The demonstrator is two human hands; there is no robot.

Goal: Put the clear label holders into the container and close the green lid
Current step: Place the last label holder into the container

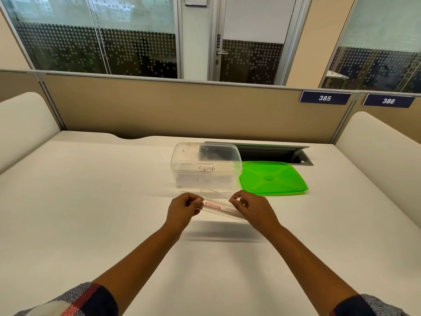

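While both hands sit at frame centre, they share one load: the holders, a clear flat stack with a red sticker near its left end, held just above the desk with a shadow beneath it.

Left hand: fingers curled tight round the left end of the holders, thumb on top. Closed pinch, no slack visible.

Right hand: fingers and thumb curled onto the right end, narrow pinch on the edge. The holders run between the two grips, the right end lying a little lower in frame than the left.

How many pieces make up the stack: cannot tell, the plastic is transparent and the edges blur together.

Container: clear tub, upright on the desk, directly above the hands in frame and near them. Open top. "SIGMA" handwritten on its near wall. Contents hard to read through the plastic.

Lid: green, lying flat on the desk just right of the container, its left edge at or touching the tub's base. Not on the container.

Cable hatch: grey, flap raised, set in the desk above the lid in frame.

Partition: tan, across mid frame; number plates reading 385 and 386 at right.

Plaid sleeves at both lower corners.
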